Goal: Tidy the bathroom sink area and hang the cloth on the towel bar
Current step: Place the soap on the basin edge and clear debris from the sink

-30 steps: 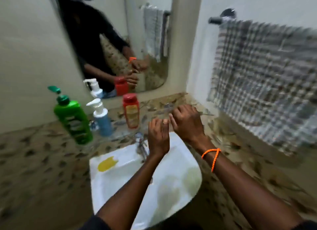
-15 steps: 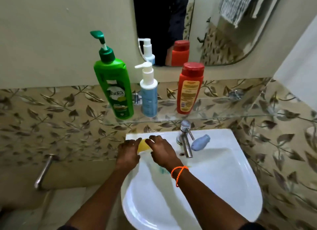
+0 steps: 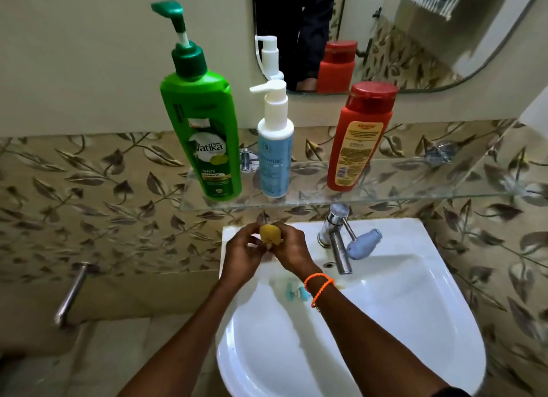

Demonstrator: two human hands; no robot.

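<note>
Holding a small yellow object (image 3: 270, 234) between them, the left hand (image 3: 241, 252) and right hand (image 3: 292, 251) meet at the back left corner of the white sink (image 3: 400, 322), left of centre in the frame; both sets of fingers are closed onto it. It is probably a worn piece of soap or sponge: judged light, small, possibly slick if wet, best pinched across its broad faces near the middle. A small teal item (image 3: 293, 293) lies in the basin just below the right wrist, which wears an orange band (image 3: 320, 284). A pale blue object (image 3: 363, 244) rests on the rim touching the chrome tap (image 3: 338, 239). The cloth shows only as a striped reflection in the mirror (image 3: 385, 55), at the upper right edge; being soft and limp, it should be taken by an edge or corner.

On the glass shelf (image 3: 415, 189) stand three bottles. The green pump bottle (image 3: 201, 123) reads "Vatika" and "HEALTH SHAMPOO". The white-and-blue pump bottle (image 3: 274, 147) and the red bottle (image 3: 360, 138) carry print too small to read.
</note>
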